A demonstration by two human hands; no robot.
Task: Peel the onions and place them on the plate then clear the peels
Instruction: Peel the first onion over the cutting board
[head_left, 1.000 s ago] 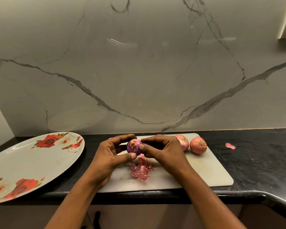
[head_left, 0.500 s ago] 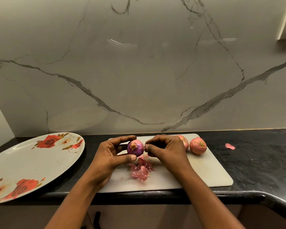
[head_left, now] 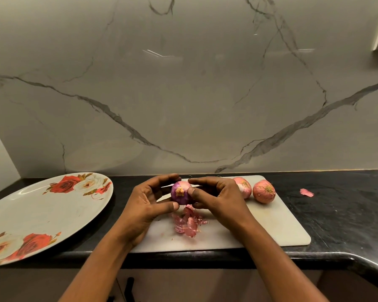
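Purple onion (head_left: 180, 194), mostly bare, sits between both hands above the white cutting board (head_left: 271, 225). Left hand (head_left: 144, 205) grips it, thumb below, fingers over the top. Right hand (head_left: 218, 199), just clear of it half a second ago, now pinches its right side again, probably after a last scrap of skin. Peel pile (head_left: 187, 224) lies beneath the hands. Two unpeeled onions (head_left: 243, 188) (head_left: 264, 191) wait just right of the right hand, one partly hidden behind it. Floral plate (head_left: 42, 210), left of the left hand, shows no onion; its left edge is cut off. Held onion's far side is hidden.
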